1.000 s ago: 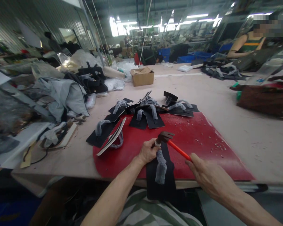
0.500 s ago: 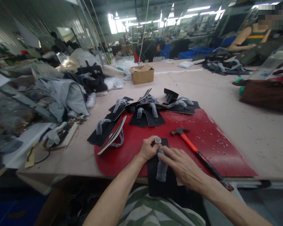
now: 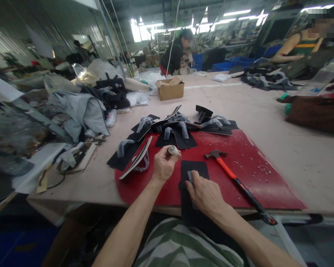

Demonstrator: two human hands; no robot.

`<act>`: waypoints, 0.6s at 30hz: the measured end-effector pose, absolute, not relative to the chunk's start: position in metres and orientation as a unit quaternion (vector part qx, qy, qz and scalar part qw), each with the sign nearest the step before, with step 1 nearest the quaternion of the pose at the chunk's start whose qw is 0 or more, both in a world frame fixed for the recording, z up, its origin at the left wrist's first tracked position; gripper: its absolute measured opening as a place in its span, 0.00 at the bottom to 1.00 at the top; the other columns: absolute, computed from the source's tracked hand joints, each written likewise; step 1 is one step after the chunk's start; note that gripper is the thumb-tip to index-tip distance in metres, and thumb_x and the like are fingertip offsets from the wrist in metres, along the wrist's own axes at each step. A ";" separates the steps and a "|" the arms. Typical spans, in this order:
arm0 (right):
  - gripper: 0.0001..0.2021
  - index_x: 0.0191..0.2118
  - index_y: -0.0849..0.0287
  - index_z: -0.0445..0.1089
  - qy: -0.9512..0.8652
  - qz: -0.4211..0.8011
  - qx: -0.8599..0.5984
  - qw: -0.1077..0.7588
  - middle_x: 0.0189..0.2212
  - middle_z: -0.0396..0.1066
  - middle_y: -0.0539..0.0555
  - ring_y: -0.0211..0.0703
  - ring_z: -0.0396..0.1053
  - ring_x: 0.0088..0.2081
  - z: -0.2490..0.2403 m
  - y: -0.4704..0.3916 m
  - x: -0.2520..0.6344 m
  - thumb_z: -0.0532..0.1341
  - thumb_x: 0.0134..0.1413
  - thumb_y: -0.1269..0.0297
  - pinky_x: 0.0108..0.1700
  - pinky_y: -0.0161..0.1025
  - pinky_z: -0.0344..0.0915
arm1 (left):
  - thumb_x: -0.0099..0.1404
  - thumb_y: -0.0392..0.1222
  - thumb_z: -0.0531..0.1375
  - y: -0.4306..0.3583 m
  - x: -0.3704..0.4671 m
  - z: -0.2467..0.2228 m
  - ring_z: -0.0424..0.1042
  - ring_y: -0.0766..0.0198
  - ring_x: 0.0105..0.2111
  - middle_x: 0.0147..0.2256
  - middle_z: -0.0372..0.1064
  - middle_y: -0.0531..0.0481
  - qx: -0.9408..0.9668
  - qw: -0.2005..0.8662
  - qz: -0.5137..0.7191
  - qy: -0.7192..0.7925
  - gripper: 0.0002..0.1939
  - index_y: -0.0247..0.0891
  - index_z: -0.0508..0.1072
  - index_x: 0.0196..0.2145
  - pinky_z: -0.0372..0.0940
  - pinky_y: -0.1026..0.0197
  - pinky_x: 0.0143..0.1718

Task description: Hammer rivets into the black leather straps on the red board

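We judge the black panel, overhanging the table's near edge, light, stiff, best held by its slick-wrapped handle; left grip clasps a pale cylinder, right grip covers the handle, closure unclear.

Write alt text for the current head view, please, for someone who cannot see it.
The person's left hand holds a pale-ended object; the right hand touches a black panel partly on a red board. A hammer lies to the right, more panels beyond.

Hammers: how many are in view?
1: a hammer on the red mat, right of the right hand, its handle overhanging the near edge. Others may be hidden.
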State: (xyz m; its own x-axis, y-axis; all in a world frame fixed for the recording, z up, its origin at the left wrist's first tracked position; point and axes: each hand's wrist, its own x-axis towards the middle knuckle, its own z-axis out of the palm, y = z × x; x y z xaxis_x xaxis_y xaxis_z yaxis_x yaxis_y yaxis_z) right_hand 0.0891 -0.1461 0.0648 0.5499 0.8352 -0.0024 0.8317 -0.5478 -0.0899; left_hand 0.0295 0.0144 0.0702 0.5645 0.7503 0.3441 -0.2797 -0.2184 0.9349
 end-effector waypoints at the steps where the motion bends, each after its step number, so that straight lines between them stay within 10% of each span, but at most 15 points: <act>1: 0.14 0.49 0.60 0.63 -0.456 0.044 -0.887 0.054 0.34 0.75 0.56 0.51 0.75 0.34 0.060 -0.148 0.088 0.48 0.67 0.58 0.28 0.40 0.53 | 0.56 0.41 0.67 0.013 0.032 0.062 0.76 0.63 0.33 0.33 0.77 0.46 0.652 0.611 0.409 0.183 0.11 0.35 0.74 0.37 0.70 0.63 0.37; 8: 0.18 0.56 0.62 0.61 -0.397 0.099 -0.899 0.158 0.41 0.76 0.59 0.50 0.76 0.41 0.024 -0.160 0.081 0.46 0.68 0.59 0.37 0.40 0.60 | 0.55 0.40 0.66 0.005 0.067 0.012 0.76 0.62 0.35 0.35 0.78 0.45 0.634 0.684 0.324 0.161 0.14 0.35 0.73 0.39 0.70 0.61 0.39; 18: 0.14 0.39 0.60 0.66 -0.423 0.042 -0.879 0.214 0.28 0.74 0.55 0.45 0.73 0.30 0.012 -0.163 0.089 0.49 0.66 0.57 0.30 0.38 0.49 | 0.58 0.40 0.64 0.000 0.077 -0.004 0.76 0.61 0.36 0.37 0.78 0.42 0.679 0.669 0.259 0.157 0.11 0.34 0.73 0.39 0.69 0.62 0.40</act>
State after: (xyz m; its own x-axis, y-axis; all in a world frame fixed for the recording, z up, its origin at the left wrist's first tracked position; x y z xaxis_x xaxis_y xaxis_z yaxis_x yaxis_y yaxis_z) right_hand 0.0886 -0.1626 0.0122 0.6385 0.7620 0.1079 0.7261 -0.5501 -0.4125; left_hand 0.0771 0.0003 -0.0041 0.8163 0.5598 0.1422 -0.1334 -0.0567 0.9894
